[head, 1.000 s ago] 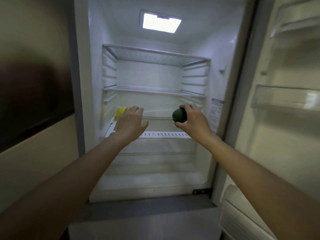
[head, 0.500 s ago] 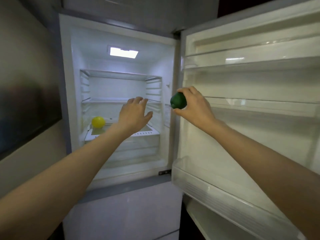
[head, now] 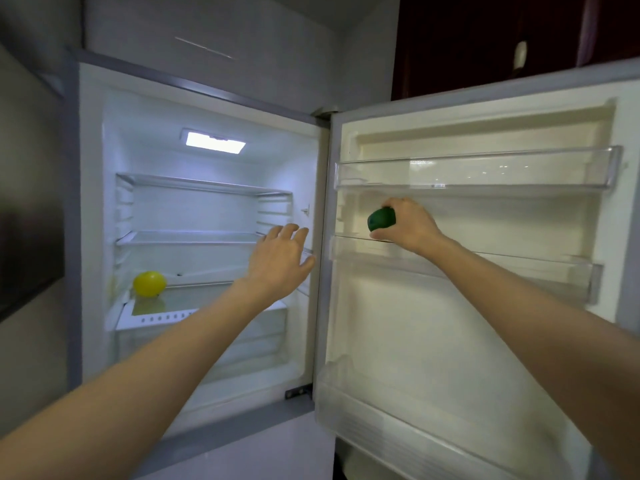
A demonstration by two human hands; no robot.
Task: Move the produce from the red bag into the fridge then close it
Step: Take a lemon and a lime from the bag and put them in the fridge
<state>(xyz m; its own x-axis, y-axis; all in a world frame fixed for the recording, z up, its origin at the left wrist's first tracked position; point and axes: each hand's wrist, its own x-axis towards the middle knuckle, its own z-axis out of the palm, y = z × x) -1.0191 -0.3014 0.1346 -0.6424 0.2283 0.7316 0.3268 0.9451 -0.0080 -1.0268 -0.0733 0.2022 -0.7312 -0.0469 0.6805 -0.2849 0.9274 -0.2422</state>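
Note:
The fridge (head: 201, 95) stands open in front of me, its door (head: 485, 116) swung out to the right. My right hand (head: 405, 225) grips a dark green round fruit (head: 381, 219) just above the rim of the middle door bin (head: 519, 268). My left hand (head: 280, 261) hovers with relaxed fingers in front of the fridge's right inner wall, holding nothing. A yellow lemon (head: 149, 284) lies on the lowest glass shelf (head: 194, 296) at the left. The red bag is out of view.
Two bare glass shelves (head: 194, 237) sit higher inside the fridge. The door carries an upper bin (head: 485, 171) and a bottom bin (head: 415, 434). A dark panel (head: 27, 244) flanks the fridge on the left. Pale floor (head: 259, 452) lies below.
My view has swung right and up toward the door. My right hand has carried the green fruit from the fridge's interior over to the middle door bin. The left hand drifted right.

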